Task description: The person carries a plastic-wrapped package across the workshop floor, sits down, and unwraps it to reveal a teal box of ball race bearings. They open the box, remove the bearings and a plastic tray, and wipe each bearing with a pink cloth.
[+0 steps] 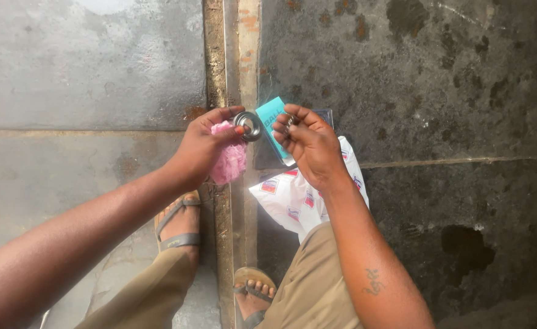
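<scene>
Round steel bearing (248, 125), shiny w/ dark bore, centre frame. Left hand (203, 149) pinches it at fingertips, pink cloth (230, 159) bunched in palm. Right hand (308, 143) at its 3 o'clock, fingers curled, grip unclear; teal box (273, 122) between.

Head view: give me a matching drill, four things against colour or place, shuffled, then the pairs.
Things:
1. metal ring
2. cloth
3. small box
4. plastic bag

Descriptions:
A. white with small printed patches, lying on the floor under the right hand
B. pink, bunched in the left hand
C. teal, on the floor between the two hands
D. shiny silver, pinched at the left fingertips

Pairs: 1-D, 2-B, 3-C, 4-A
</scene>
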